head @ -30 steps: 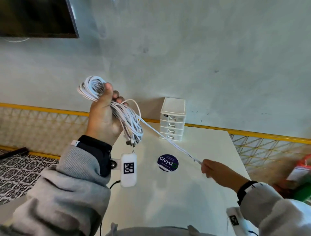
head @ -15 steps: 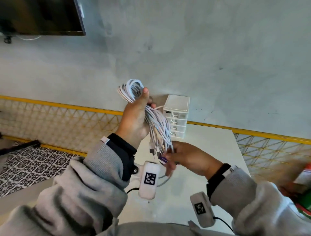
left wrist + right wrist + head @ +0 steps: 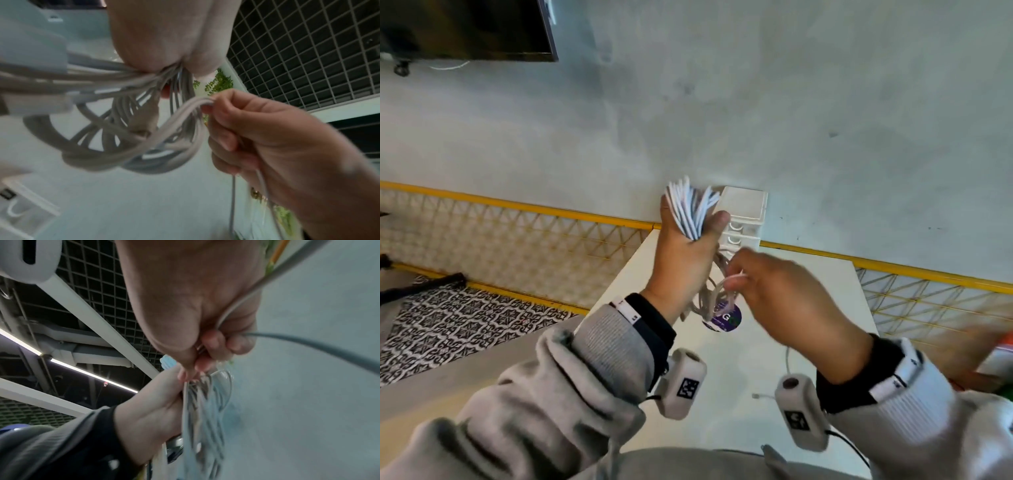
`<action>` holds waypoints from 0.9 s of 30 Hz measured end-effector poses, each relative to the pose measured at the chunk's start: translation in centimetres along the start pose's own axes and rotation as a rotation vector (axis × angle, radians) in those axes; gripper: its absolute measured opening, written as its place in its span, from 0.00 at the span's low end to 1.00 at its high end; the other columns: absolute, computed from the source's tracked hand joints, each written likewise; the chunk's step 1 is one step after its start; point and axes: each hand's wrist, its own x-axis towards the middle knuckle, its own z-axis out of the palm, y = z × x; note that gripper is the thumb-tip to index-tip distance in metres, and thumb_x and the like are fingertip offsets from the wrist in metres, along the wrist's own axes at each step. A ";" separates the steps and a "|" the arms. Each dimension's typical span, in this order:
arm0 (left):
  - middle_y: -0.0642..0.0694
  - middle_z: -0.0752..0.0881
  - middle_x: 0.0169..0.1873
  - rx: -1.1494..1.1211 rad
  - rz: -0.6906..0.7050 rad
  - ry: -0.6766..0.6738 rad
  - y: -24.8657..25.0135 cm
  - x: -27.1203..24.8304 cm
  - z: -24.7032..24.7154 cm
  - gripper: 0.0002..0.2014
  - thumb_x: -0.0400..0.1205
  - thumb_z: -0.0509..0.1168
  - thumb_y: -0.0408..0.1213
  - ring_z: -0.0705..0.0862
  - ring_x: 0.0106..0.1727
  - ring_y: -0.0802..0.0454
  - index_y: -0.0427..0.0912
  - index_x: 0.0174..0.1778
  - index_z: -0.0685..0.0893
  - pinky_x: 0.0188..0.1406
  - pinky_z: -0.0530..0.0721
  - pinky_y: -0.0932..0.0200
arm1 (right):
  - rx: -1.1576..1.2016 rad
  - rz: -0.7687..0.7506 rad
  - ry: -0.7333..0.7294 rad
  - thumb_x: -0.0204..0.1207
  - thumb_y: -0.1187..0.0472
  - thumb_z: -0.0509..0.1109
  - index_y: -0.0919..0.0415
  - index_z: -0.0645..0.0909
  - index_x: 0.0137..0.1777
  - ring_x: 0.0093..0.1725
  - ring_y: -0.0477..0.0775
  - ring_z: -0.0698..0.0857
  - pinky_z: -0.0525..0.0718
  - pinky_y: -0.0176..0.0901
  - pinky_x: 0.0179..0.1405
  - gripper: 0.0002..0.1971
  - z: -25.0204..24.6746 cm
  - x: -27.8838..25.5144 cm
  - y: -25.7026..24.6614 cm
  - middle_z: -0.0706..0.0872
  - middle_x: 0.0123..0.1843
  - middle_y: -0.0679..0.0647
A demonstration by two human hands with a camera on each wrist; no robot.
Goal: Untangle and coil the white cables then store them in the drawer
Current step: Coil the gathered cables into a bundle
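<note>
My left hand (image 3: 688, 246) is raised above the white table (image 3: 726, 377) and grips a folded bundle of white cables (image 3: 691, 212); their loops fan out above my fist and hang below it (image 3: 127, 129). My right hand (image 3: 774, 291) is just right of it and pinches a white cable strand (image 3: 193, 105) that loops up from under the bundle. The strand's loose tail (image 3: 787, 359) trails from that hand down onto the table. Behind my hands, the small white drawer unit (image 3: 744, 212) stands against the wall with its drawers closed.
A round purple sticker (image 3: 726, 318) lies on the table under the hands. A cable plug end (image 3: 760, 396) rests near the table's front. A yellow-railed mesh barrier (image 3: 928, 298) runs along the right and left. A dark screen (image 3: 465, 31) hangs at upper left.
My right hand, stretched out to the right with a taut strand a second ago, has come back to the bundle and now pinches a loop beside my left hand. My left hand moved right.
</note>
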 end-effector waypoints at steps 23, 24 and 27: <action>0.53 0.84 0.46 0.343 -0.145 -0.499 -1.4 0.5 -1.9 0.25 0.73 0.69 0.30 0.86 0.48 0.50 0.45 0.65 0.70 0.37 0.81 0.67 | 0.259 -0.091 -0.145 0.83 0.57 0.59 0.45 0.81 0.56 0.42 0.24 0.78 0.72 0.20 0.44 0.10 -3.6 -1.3 1.8 0.79 0.39 0.25; 0.53 0.84 0.43 0.351 -0.180 -0.559 -1.2 -0.4 -1.4 0.22 0.74 0.69 0.29 0.87 0.46 0.49 0.43 0.62 0.72 0.35 0.79 0.70 | 0.225 -0.163 -0.044 0.81 0.54 0.58 0.44 0.80 0.56 0.42 0.26 0.78 0.73 0.21 0.44 0.10 -4.0 -0.6 1.0 0.79 0.41 0.28; 0.53 0.85 0.32 0.159 -0.303 -0.767 -0.6 -3.1 -0.1 0.13 0.74 0.71 0.29 0.84 0.39 0.51 0.39 0.54 0.81 0.39 0.77 0.67 | 0.196 -0.074 0.147 0.80 0.55 0.62 0.51 0.79 0.50 0.37 0.44 0.77 0.77 0.42 0.41 0.05 -4.9 2.3 0.8 0.80 0.38 0.41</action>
